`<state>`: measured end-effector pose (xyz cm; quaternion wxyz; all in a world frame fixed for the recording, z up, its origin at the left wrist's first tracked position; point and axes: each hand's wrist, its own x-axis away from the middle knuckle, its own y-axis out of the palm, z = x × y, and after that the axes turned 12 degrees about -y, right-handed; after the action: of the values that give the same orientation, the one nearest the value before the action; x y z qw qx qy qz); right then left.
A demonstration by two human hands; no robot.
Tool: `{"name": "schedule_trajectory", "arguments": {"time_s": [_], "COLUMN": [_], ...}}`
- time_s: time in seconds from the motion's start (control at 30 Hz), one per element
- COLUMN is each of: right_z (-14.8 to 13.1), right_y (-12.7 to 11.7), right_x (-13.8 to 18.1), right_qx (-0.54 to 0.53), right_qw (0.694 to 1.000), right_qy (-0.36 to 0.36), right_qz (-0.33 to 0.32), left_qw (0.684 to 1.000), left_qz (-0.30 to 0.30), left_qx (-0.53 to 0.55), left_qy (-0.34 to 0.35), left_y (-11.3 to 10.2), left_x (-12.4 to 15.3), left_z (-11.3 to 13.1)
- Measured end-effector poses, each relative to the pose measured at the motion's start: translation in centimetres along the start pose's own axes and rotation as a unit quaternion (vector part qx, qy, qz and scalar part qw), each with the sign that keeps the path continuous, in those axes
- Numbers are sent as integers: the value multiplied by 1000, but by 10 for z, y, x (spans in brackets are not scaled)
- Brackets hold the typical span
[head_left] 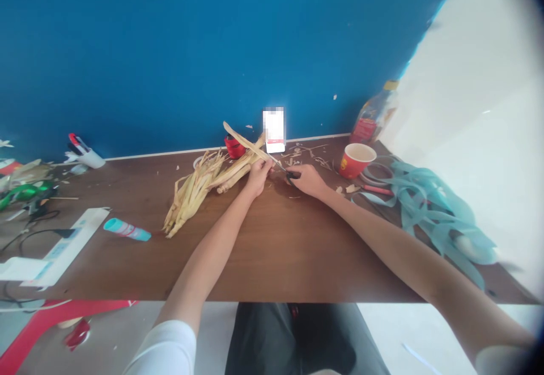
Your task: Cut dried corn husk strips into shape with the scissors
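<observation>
My left hand (258, 177) is closed on a long, pale strip of dried corn husk (242, 136), which slants up to the left. In my right hand (308, 179) is a pair of scissors (290, 177) with dark handles. Their blades reach left to the strip's lower end, close to my left fingertips; whether they are apart or together is too small to tell. Left of my left hand lies a bundle of dried husks (195, 191), with more husk pieces (236, 174) beside it. Behind them sits a small red object (234, 147), partly hidden.
A lit phone (274, 131) leans against the blue wall. To the right are a red paper cup (357, 161), a bottle (370, 117) and a heap of teal ribbon (442, 205). On the left lie a blue tube (127, 230), a power strip (70, 250) and a pen holder (90, 157).
</observation>
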<state>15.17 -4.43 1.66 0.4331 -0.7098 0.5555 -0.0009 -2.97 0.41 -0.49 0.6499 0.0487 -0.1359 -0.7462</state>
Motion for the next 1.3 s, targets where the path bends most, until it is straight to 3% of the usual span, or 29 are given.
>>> {"name": "schedule_trajectory", "arguments": {"time_s": [0.67,1.3], "right_z": [2,0], "right_y": [1,6], "right_x": [-1,0], "right_qx": [-24,-28], "right_qw": [1000,999], "right_qy": [2,10], "right_qz": [4,27], "left_qw": [999,998], "left_qz": [-41,-39], "left_qx": [-28,53], "left_qy": [8,8], "left_y": [1,0], "left_x": [3,3], "left_z": [0,3]}}
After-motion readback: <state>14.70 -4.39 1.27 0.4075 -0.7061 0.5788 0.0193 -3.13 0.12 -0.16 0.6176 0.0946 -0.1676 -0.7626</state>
